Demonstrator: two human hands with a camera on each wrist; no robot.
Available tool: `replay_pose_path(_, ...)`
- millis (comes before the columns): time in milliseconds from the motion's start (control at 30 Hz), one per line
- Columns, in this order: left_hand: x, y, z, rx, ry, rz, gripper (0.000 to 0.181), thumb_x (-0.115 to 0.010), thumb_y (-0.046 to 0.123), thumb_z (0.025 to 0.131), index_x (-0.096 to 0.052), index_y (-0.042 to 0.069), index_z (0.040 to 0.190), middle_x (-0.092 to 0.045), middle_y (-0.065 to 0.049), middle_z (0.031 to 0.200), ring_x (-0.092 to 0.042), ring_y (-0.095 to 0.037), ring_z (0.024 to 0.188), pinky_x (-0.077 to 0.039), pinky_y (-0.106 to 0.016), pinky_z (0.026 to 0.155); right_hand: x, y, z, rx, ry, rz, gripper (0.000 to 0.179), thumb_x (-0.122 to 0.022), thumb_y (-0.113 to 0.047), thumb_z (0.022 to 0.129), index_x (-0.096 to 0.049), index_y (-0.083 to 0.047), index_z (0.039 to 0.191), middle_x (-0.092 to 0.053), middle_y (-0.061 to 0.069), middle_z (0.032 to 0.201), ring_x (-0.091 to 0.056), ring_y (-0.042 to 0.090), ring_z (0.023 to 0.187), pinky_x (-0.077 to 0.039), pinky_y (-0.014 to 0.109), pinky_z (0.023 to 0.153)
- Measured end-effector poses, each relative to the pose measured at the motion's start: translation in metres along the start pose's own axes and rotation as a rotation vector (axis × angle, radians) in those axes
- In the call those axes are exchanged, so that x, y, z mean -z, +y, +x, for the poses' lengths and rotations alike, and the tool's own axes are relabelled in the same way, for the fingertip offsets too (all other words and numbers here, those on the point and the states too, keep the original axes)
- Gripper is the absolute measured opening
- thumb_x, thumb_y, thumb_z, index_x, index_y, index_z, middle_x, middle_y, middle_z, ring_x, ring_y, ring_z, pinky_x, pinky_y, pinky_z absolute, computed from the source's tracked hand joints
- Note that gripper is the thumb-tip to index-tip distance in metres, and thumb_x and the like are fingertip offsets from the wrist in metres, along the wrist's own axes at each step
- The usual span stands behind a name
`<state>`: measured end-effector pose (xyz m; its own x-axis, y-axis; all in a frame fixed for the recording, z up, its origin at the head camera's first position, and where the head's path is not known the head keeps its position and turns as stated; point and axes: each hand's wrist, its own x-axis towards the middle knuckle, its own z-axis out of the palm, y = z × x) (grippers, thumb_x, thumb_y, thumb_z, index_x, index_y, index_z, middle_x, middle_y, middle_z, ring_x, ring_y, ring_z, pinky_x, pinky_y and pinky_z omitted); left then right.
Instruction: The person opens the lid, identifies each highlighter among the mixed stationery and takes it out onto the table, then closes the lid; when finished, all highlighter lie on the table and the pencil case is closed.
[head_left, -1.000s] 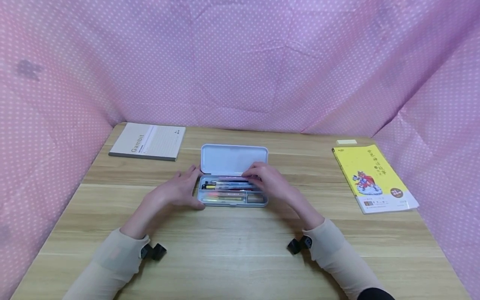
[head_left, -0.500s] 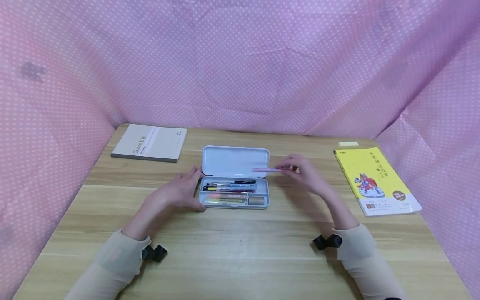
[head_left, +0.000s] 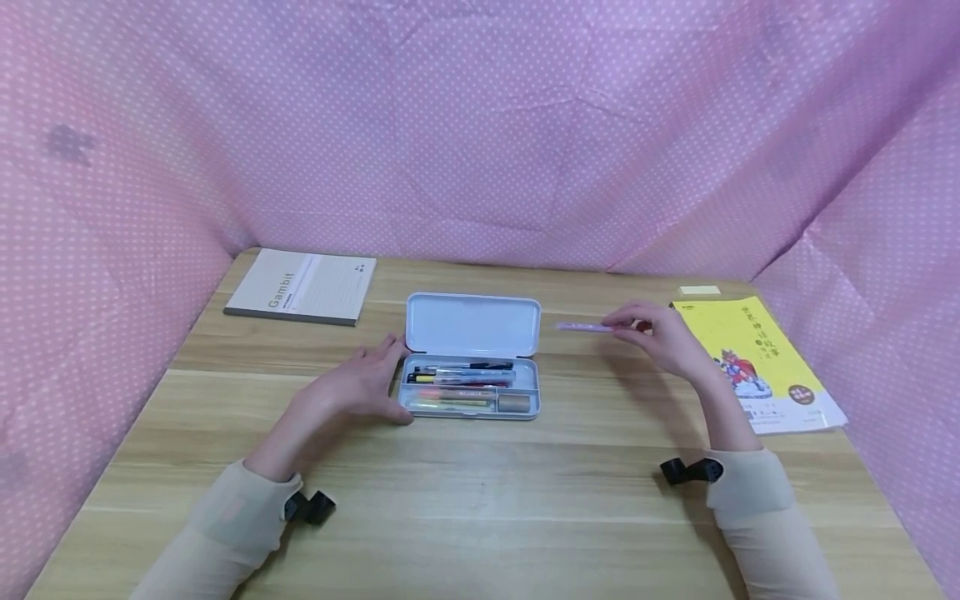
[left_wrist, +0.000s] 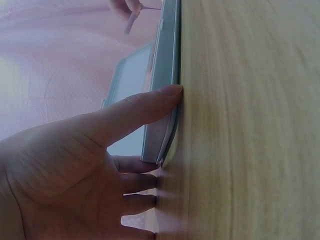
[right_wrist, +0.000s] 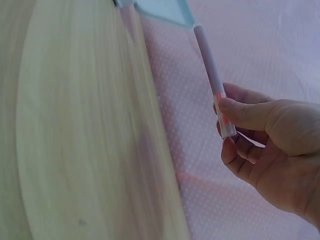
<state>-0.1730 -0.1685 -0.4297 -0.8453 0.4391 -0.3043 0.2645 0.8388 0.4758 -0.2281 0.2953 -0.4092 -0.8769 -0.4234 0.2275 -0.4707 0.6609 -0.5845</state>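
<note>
A light blue pencil case [head_left: 472,325] lies with its lid folded back in the middle of the table, several pens [head_left: 461,375] in its long compartments. At its left end is my left hand [head_left: 360,387]; in the left wrist view the thumb [left_wrist: 150,106] lies along the front wall and the index finger is at the far corner, holding the case between them. My right hand [head_left: 663,333] pinches a slim pink pen [right_wrist: 210,60] by its clear-capped end, raised to the right of the case. Its other end points left, toward the lid.
At the back left lies a grey notebook [head_left: 300,286]. A yellow book [head_left: 765,342] lies on the right, partly covered by my right hand and wrist. A small pale block [head_left: 699,290] sits behind it. Pink dotted cloth [head_left: 480,150] hangs around the table [head_left: 480,517].
My right hand has lifted the pink pen out of the pencil case and carried it right, toward the yellow book. My left hand stays at the case.
</note>
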Motion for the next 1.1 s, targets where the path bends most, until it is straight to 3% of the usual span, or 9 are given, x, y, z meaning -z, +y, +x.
replay_pose_path(167,0.002,0.004,-0.001,0.016,-0.012,0.013,0.108,-0.087,0.049,0.071,-0.033,0.002,0.152,-0.017,-0.037,0.166,-0.022,-0.054,0.154,-0.015,-0.070,0.126,-0.001,0.013,0.001,-0.048,-0.016,0.003,0.020,-0.073,-0.001,0.092,-0.078,-0.006,0.110,-0.076,0.012,0.102,-0.062,0.003,0.086,-0.056,0.018,0.072)
replay_pose_path(433,0.004,0.008,-0.004,0.025,-0.009,0.041,0.106,-0.087,0.046,0.074,-0.032,0.001,0.153,-0.019,-0.036,0.166,-0.028,-0.054,0.152,-0.017,-0.070,0.127,-0.006,0.025,0.005,-0.115,-0.073,0.014,0.019,-0.072,-0.004,0.093,-0.078,-0.005,0.111,-0.075,0.014,0.103,-0.066,0.017,0.090,-0.059,0.021,0.076)
replay_pose_path(700,0.001,0.005,-0.001,0.021,-0.013,0.040,0.106,-0.087,0.046,0.073,-0.033,0.002,0.152,-0.018,-0.036,0.166,-0.026,-0.054,0.153,-0.016,-0.070,0.127,-0.009,0.032,0.005,-0.082,-0.078,-0.023,0.018,-0.072,0.000,0.091,-0.078,-0.003,0.109,-0.077,0.015,0.100,-0.067,0.021,0.088,-0.059,0.022,0.075)
replay_pose_path(1100,0.002,0.006,-0.002,0.011,-0.010,0.042,0.107,-0.087,0.046,0.073,-0.032,0.001,0.153,-0.019,-0.037,0.166,-0.024,-0.052,0.154,-0.016,-0.070,0.127,-0.014,0.038,0.005,-0.077,-0.125,-0.073,0.019,-0.073,0.000,0.090,-0.078,-0.004,0.108,-0.078,0.012,0.096,-0.066,0.011,0.083,-0.056,0.019,0.072)
